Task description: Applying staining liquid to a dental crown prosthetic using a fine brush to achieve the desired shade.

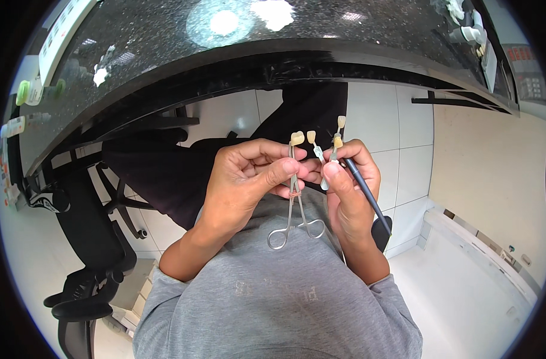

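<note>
My left hand [249,176] pinches a pair of metal locking forceps [293,206] with ring handles hanging down and a reddish band wound round the shanks. At their tip sits a yellowish tooth crown [297,138]. Close beside it, my right hand [352,188] is closed on several dental shade tabs. One shade tab [312,137] leans toward the crown, another [342,122] stands higher, and a third [337,142] is near the fingers. A dark slim handle [367,194], perhaps a brush, also lies in the right hand, slanting down to the right.
Ahead is a dark speckled counter [165,42] with a black front edge. Small bottles [30,93] stand at its left end, and white items [467,35] at its right. A black office chair [84,221] is at the left; a pale cabinet [491,167] is at the right.
</note>
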`<state>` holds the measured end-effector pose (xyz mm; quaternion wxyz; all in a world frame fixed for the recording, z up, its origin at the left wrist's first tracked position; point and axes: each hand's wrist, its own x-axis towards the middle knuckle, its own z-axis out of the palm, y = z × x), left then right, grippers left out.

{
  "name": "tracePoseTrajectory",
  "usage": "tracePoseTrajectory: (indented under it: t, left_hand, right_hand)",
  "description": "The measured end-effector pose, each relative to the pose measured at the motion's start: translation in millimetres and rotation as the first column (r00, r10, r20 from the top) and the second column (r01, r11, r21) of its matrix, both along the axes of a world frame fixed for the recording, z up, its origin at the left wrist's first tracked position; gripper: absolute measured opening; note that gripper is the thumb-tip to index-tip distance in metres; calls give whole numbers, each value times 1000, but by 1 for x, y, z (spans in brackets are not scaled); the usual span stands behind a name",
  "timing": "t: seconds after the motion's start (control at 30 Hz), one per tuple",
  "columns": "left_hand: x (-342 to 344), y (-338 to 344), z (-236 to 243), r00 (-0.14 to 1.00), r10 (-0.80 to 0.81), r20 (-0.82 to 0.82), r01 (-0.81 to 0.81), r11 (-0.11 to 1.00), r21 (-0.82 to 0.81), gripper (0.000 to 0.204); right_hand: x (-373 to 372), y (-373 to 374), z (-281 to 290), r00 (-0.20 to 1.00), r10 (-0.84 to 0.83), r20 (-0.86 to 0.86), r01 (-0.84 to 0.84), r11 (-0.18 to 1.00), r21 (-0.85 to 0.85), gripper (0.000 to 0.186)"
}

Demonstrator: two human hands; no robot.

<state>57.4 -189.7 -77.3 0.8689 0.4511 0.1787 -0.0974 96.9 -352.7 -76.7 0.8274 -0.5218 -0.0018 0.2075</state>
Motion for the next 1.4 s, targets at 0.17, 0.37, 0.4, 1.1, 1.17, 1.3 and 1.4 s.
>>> tracePoseTrajectory:
  t: [0.17,0.37,0.4,1.1,1.17,1.3,1.4]
  left_hand:
    - [4,-3,2,999,-32,4,32,999,-10,21]
    - [7,-8,4,999,-48,9,47,998,48,23]
    - [8,-9,4,999,-49,8,48,998,49,23]
    - [8,-7,4,996,-52,69,49,998,48,20]
    - [8,-7,6,997,-54,56,51,997,49,20]
    - [8,-6,6,996,-64,58,61,997,45,20]
    - [8,-5,7,996,-72,51,70,996,53,20]
  right_hand:
    - [0,-4,2,1000,-29,8,29,999,20,15]
    - [0,-7,5,999,-48,8,48,999,-5,15]
    - [-1,-7,5,998,-62,-1,62,997,-40,17]
    - [-1,-12,7,998,-55,16,55,998,4,16]
    - [-1,-11,8,999,-47,27,47,999,12,16]
    - [-1,-11,9,998,-40,53,40,999,3,16]
    - [-1,-11,10,998,-40,51,41,999,-11,16]
